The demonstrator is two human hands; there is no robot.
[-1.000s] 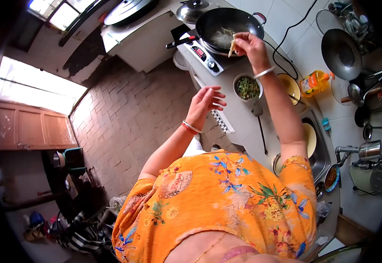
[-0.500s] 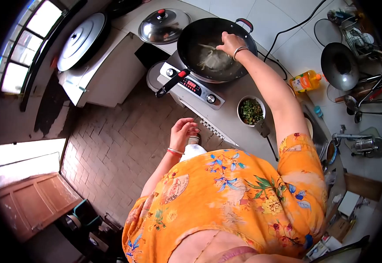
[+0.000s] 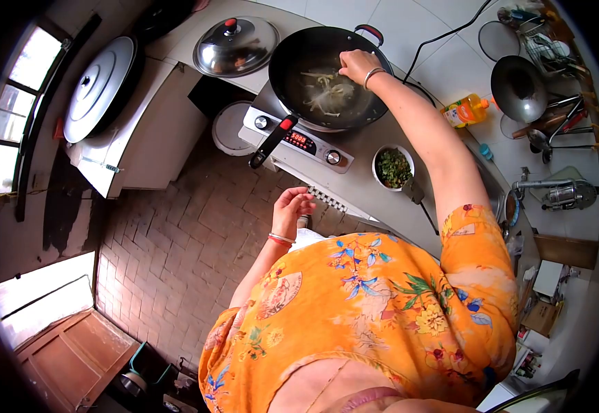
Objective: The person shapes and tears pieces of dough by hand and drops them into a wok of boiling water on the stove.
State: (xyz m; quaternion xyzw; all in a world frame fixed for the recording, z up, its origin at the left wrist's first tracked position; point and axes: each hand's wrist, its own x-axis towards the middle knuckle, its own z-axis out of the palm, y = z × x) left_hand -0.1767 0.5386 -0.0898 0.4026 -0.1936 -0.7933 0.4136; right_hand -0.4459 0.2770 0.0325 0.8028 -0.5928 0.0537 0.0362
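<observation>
My right hand (image 3: 358, 67) is over the right part of a black wok (image 3: 285, 79), its fingers drawn together; whatever they may hold is hidden. Pale strips (image 3: 328, 93) lie in liquid inside the wok, left of and below that hand. Under the wok is an induction cooker (image 3: 299, 141) with a lit red display. My left hand (image 3: 292, 213) hangs near the counter's front edge, fingers loosely curled and apart, holding nothing. A white bowl of chopped greens (image 3: 393, 168) stands right of the cooker, with a dark-handled utensil (image 3: 420, 198) beside it.
A steel lid (image 3: 236, 48) rests left of the wok, whose handle (image 3: 274, 141) juts over the cooker's front. An orange-yellow bottle (image 3: 466, 111) stands near the tiled wall. A second wok (image 3: 518, 89) and several utensils hang at the right. Another large lid (image 3: 100, 89) is at the left.
My right hand has gone from above the wok, where it held a pale strip, down to inside its right part. The view has shifted. My left hand's fingers have curled more.
</observation>
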